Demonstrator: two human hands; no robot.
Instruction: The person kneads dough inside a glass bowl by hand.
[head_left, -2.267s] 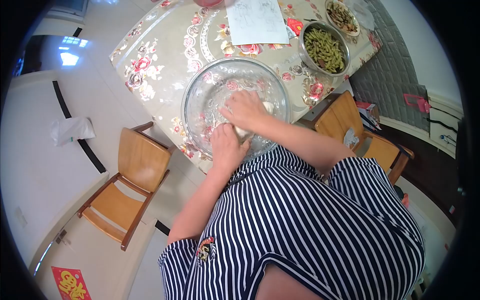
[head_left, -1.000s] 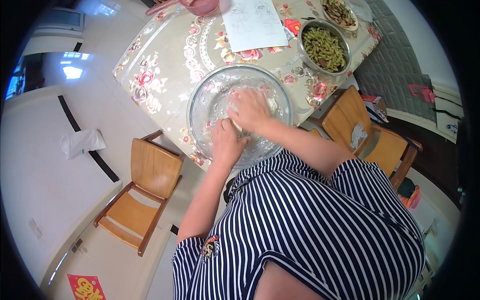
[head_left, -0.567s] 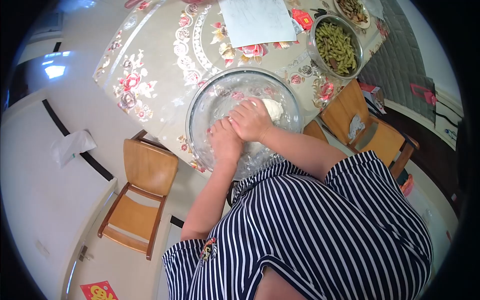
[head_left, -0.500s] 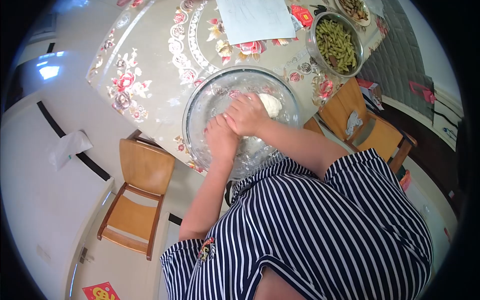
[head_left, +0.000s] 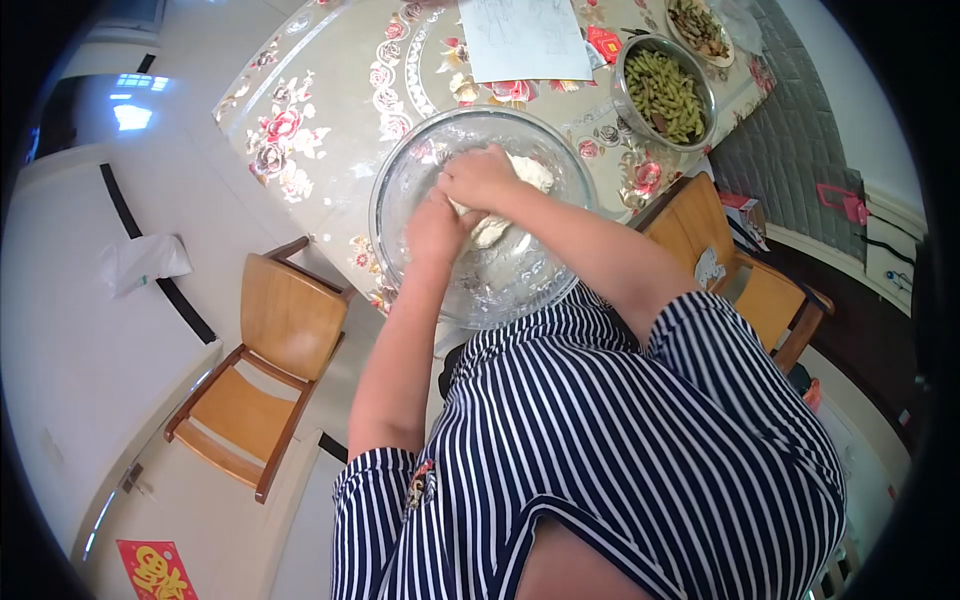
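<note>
A lump of pale dough (head_left: pixel 491 233) lies in the large clear glass bowl (head_left: pixel 382 212), showing below and to the right of my hands. My left hand (head_left: pixel 434 228) grips its left side with curled fingers. Against it, my right hand (head_left: pixel 479 178) is closed over the upper part of the dough, its fingers touching the left hand. The fingertips are partly hidden. Bits of dough and flour stick to the bowl's inner wall.
A paper sheet (head_left: pixel 525 40) lies beyond the bowl on the flowered tablecloth (head_left: pixel 335 90). At the right are a metal bowl of green pods (head_left: pixel 665 92) and a plate of food (head_left: pixel 700 30). Wooden chairs stand at left (head_left: pixel 290 315) and right (head_left: pixel 700 225).
Both hands have moved slightly up in the view, and more dough now shows between and below them. The view has shifted a little.
</note>
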